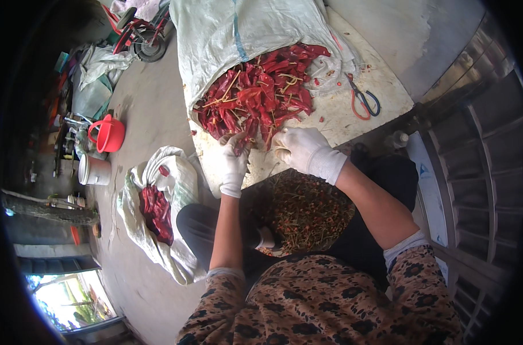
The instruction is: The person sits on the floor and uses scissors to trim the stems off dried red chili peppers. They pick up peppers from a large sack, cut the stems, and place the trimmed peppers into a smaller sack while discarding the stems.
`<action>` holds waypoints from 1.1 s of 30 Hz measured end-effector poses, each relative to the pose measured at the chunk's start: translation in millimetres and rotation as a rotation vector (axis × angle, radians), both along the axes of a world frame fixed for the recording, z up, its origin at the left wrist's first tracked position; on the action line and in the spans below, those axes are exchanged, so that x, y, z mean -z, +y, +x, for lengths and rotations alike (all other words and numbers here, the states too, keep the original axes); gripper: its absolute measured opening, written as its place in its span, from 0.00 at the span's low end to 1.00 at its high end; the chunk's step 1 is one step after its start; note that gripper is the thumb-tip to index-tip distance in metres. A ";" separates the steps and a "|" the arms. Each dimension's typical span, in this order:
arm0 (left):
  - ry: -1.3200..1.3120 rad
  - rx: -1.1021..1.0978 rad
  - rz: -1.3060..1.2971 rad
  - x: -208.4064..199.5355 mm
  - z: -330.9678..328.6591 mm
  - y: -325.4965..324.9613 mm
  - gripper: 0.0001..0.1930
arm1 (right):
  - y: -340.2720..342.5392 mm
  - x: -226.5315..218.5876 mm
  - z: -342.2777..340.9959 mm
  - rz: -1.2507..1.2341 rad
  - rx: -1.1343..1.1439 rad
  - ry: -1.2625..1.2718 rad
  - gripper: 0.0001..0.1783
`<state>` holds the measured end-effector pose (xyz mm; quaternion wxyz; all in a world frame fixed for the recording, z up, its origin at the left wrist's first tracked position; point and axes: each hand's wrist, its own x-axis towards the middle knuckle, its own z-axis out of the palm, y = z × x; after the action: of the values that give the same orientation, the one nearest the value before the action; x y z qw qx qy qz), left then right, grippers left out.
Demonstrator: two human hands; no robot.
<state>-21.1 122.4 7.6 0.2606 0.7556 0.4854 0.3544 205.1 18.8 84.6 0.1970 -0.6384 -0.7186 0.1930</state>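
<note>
A heap of dried red chillies [258, 95] spills from an open white woven sack [238, 29] onto a pale slab [342, 109]. Both my hands wear white gloves. My left hand [234, 161] pinches a red chilli at the near edge of the heap. My right hand [304, 148] is curled beside it, fingers closed at the heap's edge; what it grips is hidden. Below my hands a mound of stems and bits [307, 210] lies between my legs.
A white bag [169, 213] with red chillies inside lies on the concrete floor to my left. Orange-handled scissors [362, 100] rest on the slab at right. A red bucket [108, 133], a white tub [93, 171] and a wheeled cart stand further left. Metal bars rise at right.
</note>
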 end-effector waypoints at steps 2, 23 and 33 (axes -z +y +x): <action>-0.031 -0.028 0.057 -8.0 -1.1 -16.9 0.17 | 0.1 2.3 -13.0 0.079 0.054 0.022 0.16; -0.506 0.229 -0.126 -46.8 2.1 -86.8 0.17 | 22.8 5.3 -15.6 -0.105 0.387 1.635 0.15; -0.633 0.219 -0.472 -94.5 15.9 -92.7 0.42 | 8.7 -25.5 -23.5 0.016 0.215 1.419 0.15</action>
<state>-5.2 29.7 102.1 0.5992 0.5760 0.3660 0.4185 181.7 27.5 110.1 0.6393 -0.4251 -0.3518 0.5355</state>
